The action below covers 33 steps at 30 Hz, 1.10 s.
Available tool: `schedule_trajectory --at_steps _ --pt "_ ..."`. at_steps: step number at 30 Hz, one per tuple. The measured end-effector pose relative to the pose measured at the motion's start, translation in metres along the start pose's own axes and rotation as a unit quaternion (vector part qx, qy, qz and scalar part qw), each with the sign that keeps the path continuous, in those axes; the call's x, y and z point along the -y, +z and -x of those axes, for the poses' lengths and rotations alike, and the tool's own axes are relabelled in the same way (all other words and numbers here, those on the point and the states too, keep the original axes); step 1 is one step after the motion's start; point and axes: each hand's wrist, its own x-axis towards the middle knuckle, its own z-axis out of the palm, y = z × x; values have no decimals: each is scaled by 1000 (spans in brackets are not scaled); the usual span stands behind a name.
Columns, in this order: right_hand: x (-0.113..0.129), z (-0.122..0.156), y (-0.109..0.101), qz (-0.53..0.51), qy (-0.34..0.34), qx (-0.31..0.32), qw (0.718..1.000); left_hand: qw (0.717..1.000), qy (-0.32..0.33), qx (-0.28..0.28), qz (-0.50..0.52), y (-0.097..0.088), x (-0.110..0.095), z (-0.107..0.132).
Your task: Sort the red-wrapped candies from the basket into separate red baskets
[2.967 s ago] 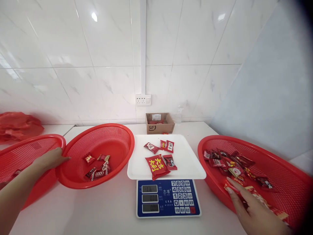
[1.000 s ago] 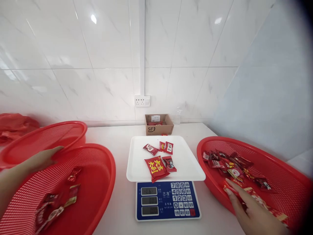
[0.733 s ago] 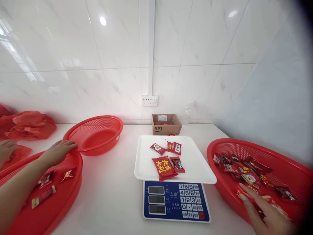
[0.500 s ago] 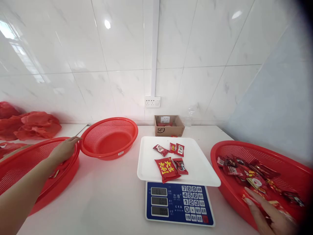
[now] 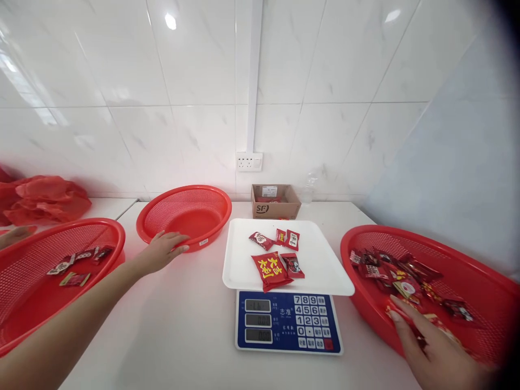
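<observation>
My left hand (image 5: 166, 250) is open, palm down and fingers stretched to the right, in front of the near rim of the middle red basket (image 5: 184, 192). I cannot tell if it touches that rim. At the right, my right hand (image 5: 434, 341) pinches a red-wrapped candy (image 5: 406, 317) over the right red basket (image 5: 365, 232), which holds several wrapped sweets (image 5: 408, 287). Between them stands a weighing scale (image 5: 288, 322) with a white tray (image 5: 320, 273). A large red packet (image 5: 271, 271) and several smaller red packets (image 5: 293, 265) lie on the tray.
The left red basket (image 5: 109, 225) holds several wrapped sweets (image 5: 75, 278). Another person's hand (image 5: 17, 236) shows behind it, near red plastic bags (image 5: 49, 197). A cardboard box (image 5: 276, 208) and a clear plastic bottle (image 5: 311, 187) stand by the wall under a socket (image 5: 249, 161).
My left hand has moved right, from over the left basket to the front of the middle one. My right hand stays at the right basket. The view has shifted slightly.
</observation>
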Motion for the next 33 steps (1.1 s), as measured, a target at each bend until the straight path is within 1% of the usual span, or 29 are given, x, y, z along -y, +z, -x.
schedule_trajectory --at_steps 2,3,4,6,7,8,9,11,13,16,18,19,21,23,25,26,27,28,29,30,31,33 --pt "13 -2 -10 28 44 26 998 998 28 -61 14 6 -27 -7" --pt "19 -3 -15 36 62 35 997 994 62 -79 29 10 -45 -9" --pt "25 -4 -19 38 72 40 996 990 103 -80 53 15 -66 -11" --pt "32 -6 -25 41 81 44 995 977 177 -64 96 25 -110 -15" --pt "34 -7 -26 42 85 42 995 971 215 -38 100 30 -130 -17" --pt "35 -7 -27 45 87 40 994 967 237 -19 96 34 -149 -19" --pt "35 -7 -27 46 86 39 994 966 243 0 91 38 -164 -22" --pt "33 -6 -26 48 76 36 995 966 247 35 74 42 -184 -28" --pt "30 -5 -25 52 60 32 996 966 238 64 73 42 -194 -33" --pt "30 -4 -24 56 50 20 997 966 218 82 110 41 -199 -35" --pt "30 -4 -24 56 57 22 997 965 209 67 141 41 -198 -34" --pt "30 -4 -23 56 62 24 996 966 206 52 150 40 -196 -33" --pt "29 -5 -22 56 68 31 996 970 193 0 150 36 -187 -34" --pt "28 -5 -21 54 63 37 996 977 156 -80 118 25 -168 -39" --pt "26 -5 -20 50 55 38 997 980 86 -166 64 8 -143 -48" --pt "25 -5 -19 47 52 38 997 979 41 -198 34 -1 -130 -53" --pt "25 -5 -19 45 53 39 997 977 -2 -213 0 -9 -118 -58" --pt "25 -5 -18 44 57 42 997 975 -32 -220 -31 -15 -109 -62" --pt "25 -5 -18 44 62 46 996 973 -43 -217 -57 -19 -104 -65" --pt "25 -5 -18 44 67 49 996 976 -33 -203 -75 -20 -103 -68" --pt "25 -5 -17 45 71 49 995 981 1 -173 -83 -18 -106 -70" --pt "24 -5 -17 45 73 49 995 988 104 -83 -78 -6 -122 -74"
